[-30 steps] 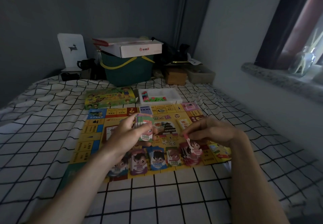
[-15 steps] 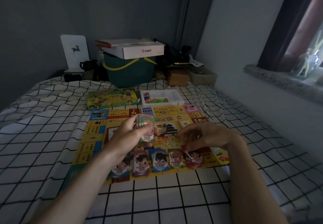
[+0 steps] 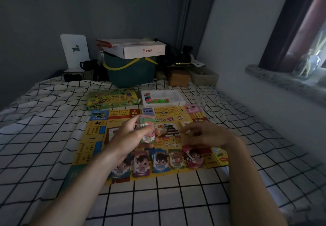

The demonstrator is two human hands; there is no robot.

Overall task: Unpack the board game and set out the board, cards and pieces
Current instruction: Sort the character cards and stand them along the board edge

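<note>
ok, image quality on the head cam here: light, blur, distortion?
Head view: dim room, the only light from the window on the right. Right hand is motion-blurred; left hand and its stack of money cards are slightly soft. Wide-angle bend curves the sheet's grid toward the edges. No glare on the board.

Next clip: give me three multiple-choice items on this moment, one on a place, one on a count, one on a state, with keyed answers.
1. Where is the white tray of pieces?
A. beyond the board's far edge
B. on the windowsill
C. in the green basket

2. How many money piles line the board's near edge?
A. two
B. five
C. eight

3. What is the left hand doing?
A. lying flat on the bed
B. holding a stack of play money
C. lifting the game box

Answers: 1 A, the tray sits on the bedsheet just past the board. 2 B, five piles stand side by side. 3 B, fingers curl round the stack.
</note>
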